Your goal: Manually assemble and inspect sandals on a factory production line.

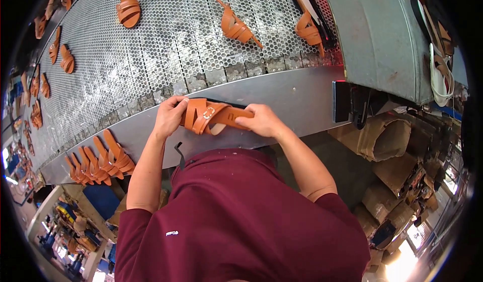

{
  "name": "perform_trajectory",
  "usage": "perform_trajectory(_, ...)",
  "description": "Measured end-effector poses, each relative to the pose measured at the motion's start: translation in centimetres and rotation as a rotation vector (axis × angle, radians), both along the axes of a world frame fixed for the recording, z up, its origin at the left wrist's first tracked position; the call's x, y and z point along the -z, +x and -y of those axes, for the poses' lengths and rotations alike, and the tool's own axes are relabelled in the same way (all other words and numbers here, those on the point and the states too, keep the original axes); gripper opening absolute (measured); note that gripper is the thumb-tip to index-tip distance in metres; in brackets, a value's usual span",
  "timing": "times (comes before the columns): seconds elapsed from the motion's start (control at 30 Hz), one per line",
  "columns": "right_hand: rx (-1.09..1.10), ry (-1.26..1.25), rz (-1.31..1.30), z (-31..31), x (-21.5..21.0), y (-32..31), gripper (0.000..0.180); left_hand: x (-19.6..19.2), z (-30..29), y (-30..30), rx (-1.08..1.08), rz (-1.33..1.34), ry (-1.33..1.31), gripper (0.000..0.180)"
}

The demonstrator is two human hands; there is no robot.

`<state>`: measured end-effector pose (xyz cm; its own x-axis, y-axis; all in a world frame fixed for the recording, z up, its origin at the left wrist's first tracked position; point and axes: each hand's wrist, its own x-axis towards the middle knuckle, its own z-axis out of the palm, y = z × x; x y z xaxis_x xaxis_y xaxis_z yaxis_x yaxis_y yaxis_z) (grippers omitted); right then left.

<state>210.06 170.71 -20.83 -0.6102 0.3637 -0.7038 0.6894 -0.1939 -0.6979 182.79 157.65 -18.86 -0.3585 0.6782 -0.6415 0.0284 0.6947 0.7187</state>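
Between both hands, in front of my waist, is a tan strappy sandal [202, 115] with a small light buckle-like ornament on its strap. Something black, perhaps a sole or a form, shows along its far edge. My left hand [171, 115] grips the strapped toe end, thumb on top. At the other end, my right hand [262, 121] closes over the insole with the thumb pressed on it. The sandal is held just over the smooth metal ledge [297, 98]; whether it touches the ledge I cannot tell.
Beyond the ledge lies a perforated metal conveyor [176, 35] carrying tan sandals, including a nearby one [235, 25] and one beside a black piece [308, 28]. Several sandals [104, 161] lean in a row at left. A grey-green housing [382, 35], dark screen [341, 101] and cardboard boxes [390, 138] stand right.
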Motion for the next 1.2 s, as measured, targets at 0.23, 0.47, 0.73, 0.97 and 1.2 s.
perform_trajectory(0.23,0.260,-0.085,-0.001,0.8,1.7,1.6,0.030,-2.1,-1.4,3.4,0.462,-0.698,0.339,0.035)
perform_trajectory(0.47,0.262,-0.079,-0.060,0.8,1.9,2.4,0.031,-1.3,-7.2,10.8,1.215,-0.712,0.344,0.070)
perform_trajectory(0.73,-0.052,0.784,-0.082,0.4,0.1,5.1,0.071,-0.9,-7.3,10.5,1.170,-0.628,0.435,0.066)
perform_trajectory(0.97,0.218,0.057,-0.266,-0.3,0.2,5.2,0.074,-3.0,-8.1,9.5,1.038,-0.534,0.466,0.064)
perform_trajectory(1.2,0.270,0.023,-0.366,-0.8,-1.6,5.0,0.074,-4.3,-8.7,10.0,0.999,-0.460,0.415,0.064)
